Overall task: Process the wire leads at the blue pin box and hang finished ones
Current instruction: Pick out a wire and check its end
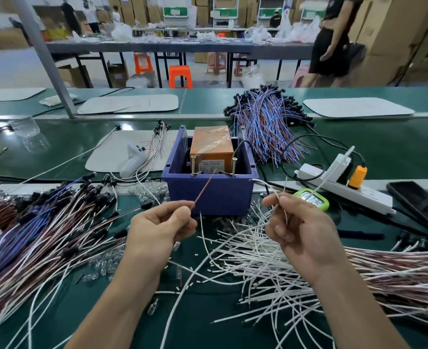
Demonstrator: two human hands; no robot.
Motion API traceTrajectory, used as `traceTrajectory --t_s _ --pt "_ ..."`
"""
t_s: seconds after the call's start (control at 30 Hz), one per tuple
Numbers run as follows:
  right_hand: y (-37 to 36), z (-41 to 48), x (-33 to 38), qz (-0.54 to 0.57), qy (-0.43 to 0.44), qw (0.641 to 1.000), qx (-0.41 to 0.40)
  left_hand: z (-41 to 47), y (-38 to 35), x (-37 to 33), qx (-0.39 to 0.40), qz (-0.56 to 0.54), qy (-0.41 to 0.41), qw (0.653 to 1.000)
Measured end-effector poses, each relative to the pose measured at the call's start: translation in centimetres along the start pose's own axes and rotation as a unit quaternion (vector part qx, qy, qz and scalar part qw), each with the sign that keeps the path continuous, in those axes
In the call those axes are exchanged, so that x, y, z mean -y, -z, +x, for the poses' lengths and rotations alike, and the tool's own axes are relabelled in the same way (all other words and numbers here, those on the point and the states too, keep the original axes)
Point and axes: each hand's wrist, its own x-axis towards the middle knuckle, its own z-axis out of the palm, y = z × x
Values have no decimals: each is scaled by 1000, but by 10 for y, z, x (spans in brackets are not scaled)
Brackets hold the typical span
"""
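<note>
Just in front of the blue pin box (210, 195), the left hand (157, 224) pinches a red-brown lead (203, 191) between thumb and forefinger, its tip angled up toward the box's front rim; nearer the box's right corner, the right hand (302, 231) pinches a white lead (282, 205). Both look light, thin and floppy, so gripping close to the working end should steady the tip at the upright pins (193, 165)

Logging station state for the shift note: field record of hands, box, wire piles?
left hand: pinches red-brown lead, tip up toward blue box
right hand: pinches white lead
box contents: orange unit, two upright pins at front rim
white leads pile: loose, in front of box
blue-red bundle: behind box, to right
</note>
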Motion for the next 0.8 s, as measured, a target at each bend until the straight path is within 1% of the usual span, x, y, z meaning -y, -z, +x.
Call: traceTrajectory --t_s 0.17,0.4,0.53,0.67,0.8 --pt "-3 -2 -1 -7 8 1000 -9 6 -2 3 -60 -8 -29 998" --pt "-10 -4 0 -38 15 998 -43 10 6 5 -87 -18 -52 995" --pt "-19 -2 -2 -77 57 993 -70 11 9 5 -97 -25 -56 993" --pt "-30 3 -3 -141 108 982 -60 9 10 5 -102 -30 -55 993" --pt "-35 8 -4 -160 120 976 -91 10 9 4 -107 -41 -53 992"
